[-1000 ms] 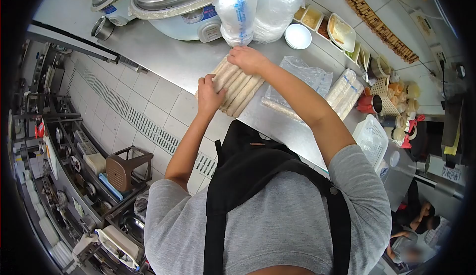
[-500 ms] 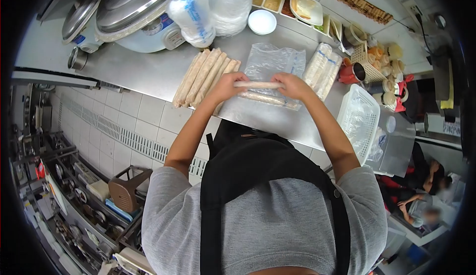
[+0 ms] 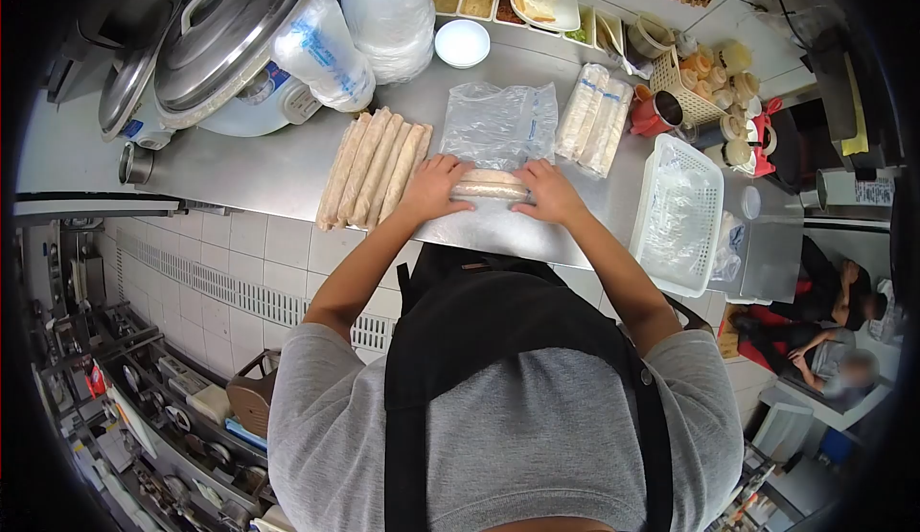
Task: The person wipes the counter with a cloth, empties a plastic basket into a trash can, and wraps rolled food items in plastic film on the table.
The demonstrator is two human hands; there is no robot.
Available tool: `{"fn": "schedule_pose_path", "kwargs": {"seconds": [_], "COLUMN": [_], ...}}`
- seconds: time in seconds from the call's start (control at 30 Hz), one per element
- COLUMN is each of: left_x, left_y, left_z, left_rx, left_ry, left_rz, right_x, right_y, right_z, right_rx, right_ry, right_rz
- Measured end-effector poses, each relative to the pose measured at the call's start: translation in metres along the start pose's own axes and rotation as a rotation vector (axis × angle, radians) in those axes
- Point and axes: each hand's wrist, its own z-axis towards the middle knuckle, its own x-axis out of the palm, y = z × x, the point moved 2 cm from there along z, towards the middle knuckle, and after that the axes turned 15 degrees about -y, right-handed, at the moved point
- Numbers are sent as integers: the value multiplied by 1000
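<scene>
On the steel counter, a flat clear plastic bag lies with pale wrapped rolls at its near end. My left hand grips the left end of the rolls, fingers curved over it. Around the right end is my right hand, its thumb at the near side. Several similar rolls lie side by side just left of my left hand. To the right of the bag are bundled rolls in printed plastic.
Large lidded cookers and filled plastic bags stand at the back left. A white bowl sits behind the bag. At the right are a white basket and a red cup. Two seated people are at far right.
My hands have lowered the held roll from above the bag onto its near end, beside the other roll. Earlier they were on the pile of rolls at left. The camera view has shifted.
</scene>
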Motion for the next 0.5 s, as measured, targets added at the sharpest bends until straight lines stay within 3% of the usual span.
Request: {"fn": "schedule_pose_path", "kwargs": {"seconds": [0.13,0.33,0.43,0.5], "left_x": [8,20,31,36], "left_y": [7,38,45,47], "left_z": [-6,20,37,48], "left_rx": [2,-176,-134,-205], "left_ry": [40,143,82,120], "left_rz": [71,-105,-9,138], "right_x": [8,2,7,13], "right_y": [-4,-29,-38,-40], "right_z": [-5,23,41,53], "right_rx": [-57,171,156,212], "right_ry": [-49,104,94,-39], "right_rz": [-83,26,-135,-228]}}
